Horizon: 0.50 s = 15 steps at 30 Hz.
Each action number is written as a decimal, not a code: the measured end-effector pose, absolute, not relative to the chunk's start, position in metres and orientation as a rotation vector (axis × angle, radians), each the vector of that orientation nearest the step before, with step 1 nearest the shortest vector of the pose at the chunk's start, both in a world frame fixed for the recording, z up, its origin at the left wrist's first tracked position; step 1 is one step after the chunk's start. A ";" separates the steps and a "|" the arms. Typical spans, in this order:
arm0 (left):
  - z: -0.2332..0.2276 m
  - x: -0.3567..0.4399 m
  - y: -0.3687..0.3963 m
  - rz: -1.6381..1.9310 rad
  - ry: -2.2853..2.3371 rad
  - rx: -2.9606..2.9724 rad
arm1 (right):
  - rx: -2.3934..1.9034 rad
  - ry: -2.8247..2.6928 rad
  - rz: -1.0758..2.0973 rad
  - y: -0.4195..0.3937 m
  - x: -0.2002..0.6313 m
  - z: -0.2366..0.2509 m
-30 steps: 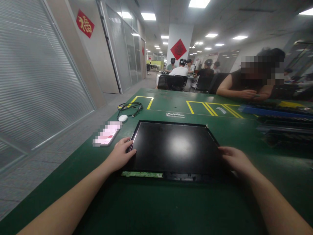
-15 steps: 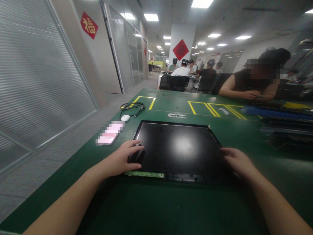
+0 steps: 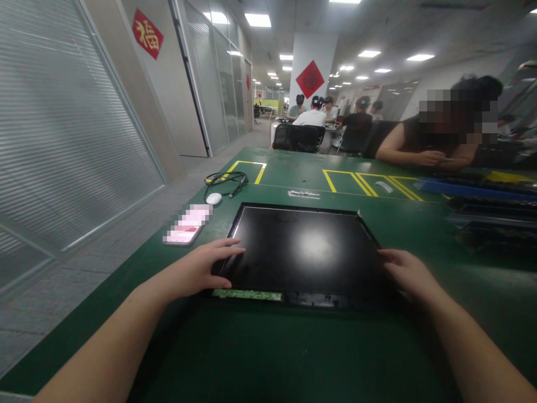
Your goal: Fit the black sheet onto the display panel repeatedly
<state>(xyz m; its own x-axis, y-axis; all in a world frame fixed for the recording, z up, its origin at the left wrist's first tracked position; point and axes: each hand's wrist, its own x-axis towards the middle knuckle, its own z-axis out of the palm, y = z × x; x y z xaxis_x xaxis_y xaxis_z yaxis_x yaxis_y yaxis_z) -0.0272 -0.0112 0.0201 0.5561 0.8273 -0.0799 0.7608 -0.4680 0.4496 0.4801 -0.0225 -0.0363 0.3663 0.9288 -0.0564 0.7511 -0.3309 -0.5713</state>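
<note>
A black flat display panel lies face up on the green table, a bright glare on its glossy face. Along its near edge a strip of green circuit board shows in the black frame. At the panel's left edge, my left hand is open, its fingers spread over the border and the thumb near the lower left corner. My right hand is beside the right edge, fingers stretched out with the tips at the frame; its lower fingers are hidden.
Left of the panel lie a phone, a white mouse and a coiled black cable. Beyond it are a clear strip and yellow tape markings. Dark parts and a blue strip lie right, near a seated person.
My left hand has drawn slightly left, with less of its fingers over the panel. My right hand has hardly moved. The whole view has shifted up a little.
</note>
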 end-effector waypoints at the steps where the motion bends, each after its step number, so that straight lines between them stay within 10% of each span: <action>1: 0.020 -0.027 -0.011 0.202 1.278 2.361 | -2.177 -1.453 0.518 -0.022 0.480 -0.037; 15: 0.020 -0.026 -0.015 0.262 1.106 2.440 | -2.139 -1.461 0.517 -0.023 0.484 -0.040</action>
